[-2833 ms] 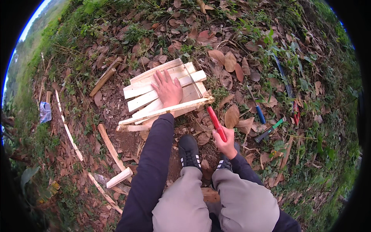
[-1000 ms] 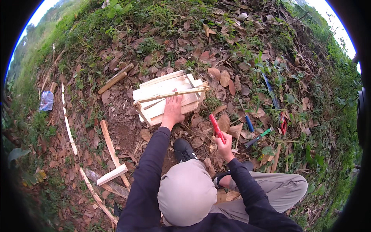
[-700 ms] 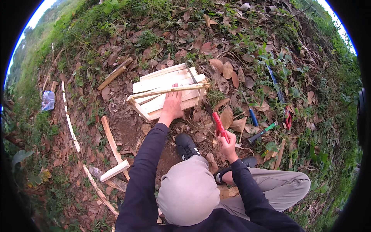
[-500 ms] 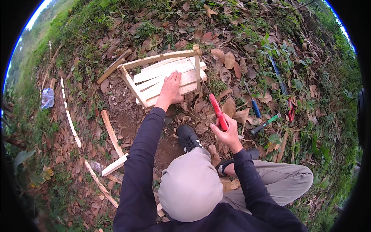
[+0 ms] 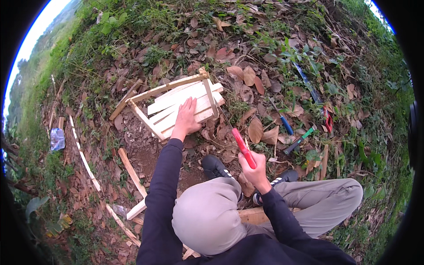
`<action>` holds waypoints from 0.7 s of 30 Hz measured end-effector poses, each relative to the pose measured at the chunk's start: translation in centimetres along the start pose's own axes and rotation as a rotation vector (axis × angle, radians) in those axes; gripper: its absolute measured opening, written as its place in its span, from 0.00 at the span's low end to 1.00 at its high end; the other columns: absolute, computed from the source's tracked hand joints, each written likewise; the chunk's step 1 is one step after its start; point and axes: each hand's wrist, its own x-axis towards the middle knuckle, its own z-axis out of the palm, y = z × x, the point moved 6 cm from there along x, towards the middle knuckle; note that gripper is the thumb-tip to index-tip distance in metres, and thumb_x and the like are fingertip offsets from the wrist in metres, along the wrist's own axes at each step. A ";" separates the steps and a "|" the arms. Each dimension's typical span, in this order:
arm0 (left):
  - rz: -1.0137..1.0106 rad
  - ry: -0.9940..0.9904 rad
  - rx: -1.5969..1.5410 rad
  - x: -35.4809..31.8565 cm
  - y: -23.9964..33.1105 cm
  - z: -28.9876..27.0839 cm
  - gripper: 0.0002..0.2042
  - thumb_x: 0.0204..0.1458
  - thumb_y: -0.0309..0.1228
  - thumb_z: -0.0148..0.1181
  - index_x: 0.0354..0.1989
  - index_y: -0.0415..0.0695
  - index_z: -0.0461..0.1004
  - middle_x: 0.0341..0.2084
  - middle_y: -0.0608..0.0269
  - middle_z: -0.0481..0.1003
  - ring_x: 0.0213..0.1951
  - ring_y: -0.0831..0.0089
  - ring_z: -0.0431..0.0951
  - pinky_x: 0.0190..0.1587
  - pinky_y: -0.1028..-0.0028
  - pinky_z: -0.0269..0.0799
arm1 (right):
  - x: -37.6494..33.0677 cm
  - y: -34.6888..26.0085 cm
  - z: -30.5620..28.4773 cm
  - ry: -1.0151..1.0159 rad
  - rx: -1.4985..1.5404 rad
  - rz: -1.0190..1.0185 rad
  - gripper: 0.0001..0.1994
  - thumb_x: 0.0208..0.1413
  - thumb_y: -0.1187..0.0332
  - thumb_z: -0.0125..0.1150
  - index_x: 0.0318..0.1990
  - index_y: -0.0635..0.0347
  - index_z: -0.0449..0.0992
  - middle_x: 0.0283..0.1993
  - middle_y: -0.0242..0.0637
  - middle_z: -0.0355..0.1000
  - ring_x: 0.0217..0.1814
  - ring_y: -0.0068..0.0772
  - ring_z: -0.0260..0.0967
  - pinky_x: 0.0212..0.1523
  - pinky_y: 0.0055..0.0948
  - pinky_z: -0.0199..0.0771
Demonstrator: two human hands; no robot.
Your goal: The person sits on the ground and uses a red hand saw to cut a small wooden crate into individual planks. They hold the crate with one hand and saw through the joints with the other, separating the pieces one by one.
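Observation:
A small frame of pale wooden bars (image 5: 163,89) lies on the leafy ground, with cut light slats (image 5: 170,95) side by side within it. My left hand (image 5: 187,119) rests flat on the slats, fingers stretched out. A hand saw with a red handle (image 5: 240,143) is gripped in my right hand (image 5: 255,170), closed round the handle's near end. Its thin blade points up and left to the frame's right-hand bar (image 5: 209,95); whether the teeth touch the wood I cannot tell.
Right of the saw lie a blue-handled tool (image 5: 286,125), a green-handled hammer (image 5: 300,141) and another saw with a blue blade (image 5: 309,84). Wooden strips (image 5: 131,171) and a clear plastic bottle (image 5: 57,139) are on the left. My shoe (image 5: 215,167) is close below the frame.
My right hand has drawn the saw back a little, away from the frame. The left hand stays on the slats. The whole view has shifted slightly.

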 end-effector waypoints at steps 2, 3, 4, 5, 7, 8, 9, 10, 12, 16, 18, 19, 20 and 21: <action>-0.022 0.029 0.011 0.0 0.2 1.1 0.52 0.32 0.31 0.69 0.72 0.36 0.53 0.71 0.39 0.56 0.73 0.48 0.55 0.74 0.52 0.50 | 2.0 1.1 0.1 0.010 -0.012 -0.009 0.12 0.58 0.70 0.64 0.24 0.65 0.73 0.14 0.28 0.61 0.17 0.15 0.55 0.19 0.28 0.55; -0.055 0.043 0.016 0.3 0.1 1.1 0.51 0.32 0.31 0.69 0.72 0.36 0.53 0.71 0.39 0.56 0.73 0.48 0.55 0.74 0.52 0.50 | 3.3 0.6 0.1 0.023 0.009 0.016 0.12 0.56 0.70 0.63 0.23 0.66 0.72 0.13 0.35 0.61 0.16 0.20 0.57 0.20 0.31 0.58; -0.096 0.056 0.021 0.3 -0.3 1.2 0.51 0.32 0.31 0.69 0.72 0.36 0.53 0.71 0.39 0.56 0.73 0.48 0.55 0.74 0.52 0.49 | 2.9 0.8 0.0 0.016 0.018 0.015 0.12 0.56 0.70 0.63 0.23 0.66 0.72 0.13 0.34 0.61 0.16 0.20 0.57 0.20 0.31 0.58; -0.090 0.049 0.016 0.6 -0.8 1.1 0.52 0.31 0.31 0.68 0.72 0.37 0.53 0.71 0.41 0.56 0.73 0.49 0.54 0.74 0.51 0.49 | 2.6 1.1 0.0 0.007 0.029 0.013 0.12 0.56 0.70 0.63 0.23 0.66 0.72 0.13 0.34 0.61 0.16 0.19 0.57 0.20 0.31 0.58; 0.022 0.001 0.025 0.0 -1.1 0.8 0.52 0.30 0.30 0.68 0.72 0.38 0.53 0.71 0.41 0.56 0.74 0.49 0.53 0.74 0.51 0.49 | 1.3 0.9 -0.3 -0.063 0.053 0.074 0.12 0.55 0.70 0.63 0.23 0.66 0.72 0.14 0.34 0.61 0.17 0.19 0.58 0.20 0.30 0.58; 0.077 -0.014 0.028 -0.4 -1.0 0.9 0.52 0.30 0.30 0.69 0.72 0.38 0.53 0.71 0.41 0.56 0.74 0.49 0.53 0.74 0.51 0.49 | -0.1 2.0 -0.3 -0.097 0.044 0.111 0.11 0.55 0.70 0.63 0.23 0.65 0.72 0.14 0.35 0.62 0.15 0.24 0.57 0.20 0.31 0.60; 0.102 0.006 -0.016 -1.0 -0.5 0.4 0.52 0.29 0.29 0.69 0.72 0.38 0.54 0.71 0.42 0.57 0.74 0.49 0.53 0.74 0.51 0.49 | -1.1 1.3 0.3 -0.124 0.052 0.053 0.13 0.56 0.70 0.64 0.22 0.64 0.71 0.14 0.34 0.60 0.15 0.23 0.55 0.20 0.32 0.57; 0.120 0.035 0.000 -1.4 0.2 0.8 0.52 0.28 0.30 0.69 0.72 0.37 0.55 0.70 0.42 0.58 0.73 0.49 0.54 0.74 0.50 0.50 | -1.4 0.5 0.7 -0.146 0.059 0.003 0.15 0.58 0.70 0.64 0.21 0.62 0.70 0.14 0.32 0.59 0.15 0.22 0.53 0.19 0.32 0.55; 0.081 0.109 0.017 -1.1 0.6 1.2 0.52 0.28 0.29 0.69 0.72 0.37 0.54 0.70 0.42 0.58 0.73 0.49 0.54 0.74 0.50 0.50 | 0.2 -0.7 2.3 -0.120 0.038 -0.014 0.17 0.59 0.67 0.66 0.21 0.63 0.70 0.14 0.38 0.59 0.14 0.32 0.54 0.20 0.35 0.58; 0.010 0.079 0.040 0.5 0.7 2.0 0.52 0.29 0.31 0.70 0.72 0.38 0.54 0.70 0.44 0.58 0.73 0.50 0.53 0.74 0.51 0.47 | 1.8 -0.2 2.4 -0.085 0.039 0.030 0.20 0.60 0.63 0.68 0.20 0.62 0.69 0.14 0.42 0.57 0.13 0.39 0.52 0.20 0.36 0.57; -0.018 0.021 0.008 -0.1 -0.1 1.7 0.52 0.30 0.31 0.70 0.72 0.39 0.53 0.70 0.44 0.58 0.73 0.50 0.53 0.75 0.51 0.44 | 0.9 2.6 1.3 -0.174 0.130 0.134 0.20 0.57 0.65 0.69 0.19 0.62 0.67 0.13 0.36 0.56 0.13 0.27 0.52 0.19 0.32 0.54; -0.004 -0.031 0.035 -0.3 -0.7 2.3 0.52 0.32 0.32 0.70 0.72 0.40 0.51 0.70 0.45 0.56 0.74 0.50 0.51 0.75 0.50 0.41 | 0.4 3.9 0.4 -0.183 0.199 0.185 0.19 0.56 0.67 0.68 0.18 0.62 0.67 0.13 0.34 0.57 0.14 0.24 0.52 0.19 0.31 0.53; 0.032 -0.005 0.070 -0.8 -0.8 2.8 0.52 0.33 0.32 0.70 0.73 0.40 0.50 0.71 0.45 0.55 0.75 0.51 0.50 0.76 0.49 0.40 | -0.2 5.2 -0.3 -0.193 0.267 0.236 0.18 0.54 0.69 0.67 0.18 0.62 0.67 0.12 0.33 0.57 0.14 0.22 0.52 0.19 0.31 0.53; 0.063 0.019 0.107 -1.4 -0.4 2.7 0.52 0.33 0.32 0.70 0.73 0.39 0.50 0.71 0.45 0.54 0.75 0.51 0.48 0.76 0.49 0.39 | -0.4 5.2 -1.0 -0.180 0.244 0.238 0.17 0.53 0.70 0.66 0.17 0.62 0.66 0.12 0.32 0.57 0.14 0.22 0.53 0.19 0.30 0.53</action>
